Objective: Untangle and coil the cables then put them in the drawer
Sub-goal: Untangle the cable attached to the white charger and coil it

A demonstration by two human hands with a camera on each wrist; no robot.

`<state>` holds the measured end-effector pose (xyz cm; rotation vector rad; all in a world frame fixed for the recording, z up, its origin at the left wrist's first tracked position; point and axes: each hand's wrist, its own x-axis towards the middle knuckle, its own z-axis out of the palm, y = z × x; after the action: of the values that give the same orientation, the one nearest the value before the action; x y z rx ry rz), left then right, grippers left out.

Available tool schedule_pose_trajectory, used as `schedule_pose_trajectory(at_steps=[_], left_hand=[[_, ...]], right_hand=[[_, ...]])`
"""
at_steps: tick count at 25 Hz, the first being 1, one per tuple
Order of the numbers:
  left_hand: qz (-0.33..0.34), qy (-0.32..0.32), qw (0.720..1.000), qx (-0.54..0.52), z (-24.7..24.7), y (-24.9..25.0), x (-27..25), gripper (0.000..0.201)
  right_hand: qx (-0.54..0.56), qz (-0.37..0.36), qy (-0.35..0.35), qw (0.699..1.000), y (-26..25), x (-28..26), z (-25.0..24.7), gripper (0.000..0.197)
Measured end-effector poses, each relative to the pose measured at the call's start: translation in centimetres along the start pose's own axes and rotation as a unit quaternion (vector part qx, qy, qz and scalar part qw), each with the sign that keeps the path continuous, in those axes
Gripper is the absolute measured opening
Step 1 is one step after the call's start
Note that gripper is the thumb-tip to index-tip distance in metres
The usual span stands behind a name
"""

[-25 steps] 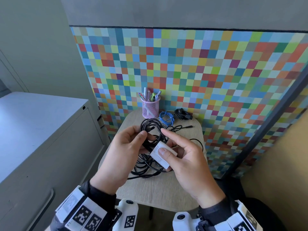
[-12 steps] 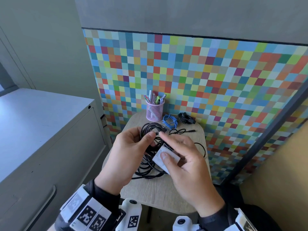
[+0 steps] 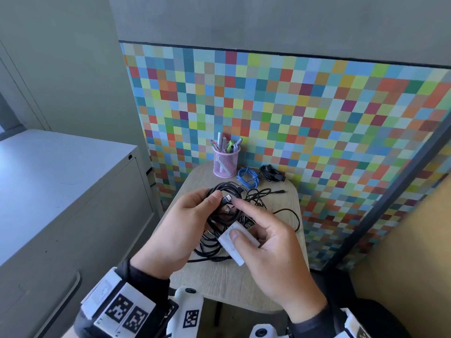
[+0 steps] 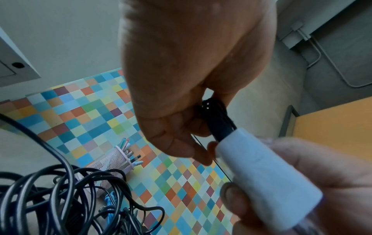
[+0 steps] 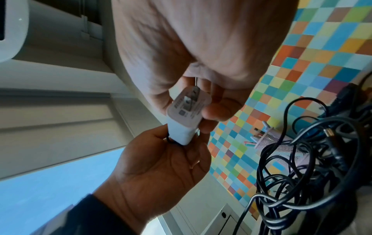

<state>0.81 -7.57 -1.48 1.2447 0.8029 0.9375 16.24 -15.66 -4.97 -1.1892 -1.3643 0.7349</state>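
Holding the black cable bundle [image 3: 220,208] above the small table [image 3: 234,279], the left hand [image 3: 185,230] pinches its looped strands near a free connector. The right hand [image 3: 273,250] has its thumb and fingers curled round the white charger [image 3: 233,242]. Pulling the charger away hard could cinch the loose loops below into a knot, or sweep the pen cup [image 3: 225,162] over.
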Motion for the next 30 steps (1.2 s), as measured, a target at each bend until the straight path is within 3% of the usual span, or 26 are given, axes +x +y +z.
schedule_pose_trajectory(at_steps=[3, 6, 7, 9, 11, 15, 19, 24, 30], left_hand=[[0.011, 0.004, 0.999, -0.044, 0.1, -0.3, -0.1, 0.031], [0.030, 0.013, 0.994, -0.105, 0.4, -0.6, -0.3, 0.013], [0.039, 0.021, 0.993, -0.109, 0.5, -0.6, -0.2, 0.021], [0.058, 0.040, 0.993, -0.091, 0.5, -0.5, -0.1, 0.037], [0.080, 0.052, 0.992, -0.084, 0.7, -0.4, 0.0, 0.039], [0.116, 0.111, 0.983, -0.084, 1.4, -0.7, 0.1, 0.027], [0.146, 0.153, 0.977, 0.009, 1.4, -1.3, 0.3, 0.012], [0.139, 0.123, 0.980, 0.075, 0.5, -0.8, 0.6, 0.006], [0.107, 0.068, 0.991, 0.042, 0.1, 0.0, 0.2, 0.024]], right_hand=[[-0.025, -0.002, -0.004, 1.000, -0.1, 0.3, -0.7, 0.045], [-0.054, -0.014, 0.007, 0.998, -0.2, 0.7, -1.2, 0.043], [-0.057, -0.016, 0.009, 0.998, -0.2, 0.7, -1.3, 0.042], [-0.064, -0.021, 0.015, 0.998, -0.2, 0.6, -1.4, 0.041], [-0.065, -0.024, 0.019, 0.997, -0.2, 0.4, -1.2, 0.040], [-0.064, -0.018, -0.004, 0.998, -0.5, 0.2, -0.5, 0.039], [-0.077, -0.042, -0.019, 0.996, -0.4, 0.1, -0.3, 0.039], [-0.054, -0.028, -0.023, 0.998, -0.1, 0.1, -0.2, 0.041], [-0.027, 0.011, -0.026, 0.999, -0.2, 0.1, -0.8, 0.047]])
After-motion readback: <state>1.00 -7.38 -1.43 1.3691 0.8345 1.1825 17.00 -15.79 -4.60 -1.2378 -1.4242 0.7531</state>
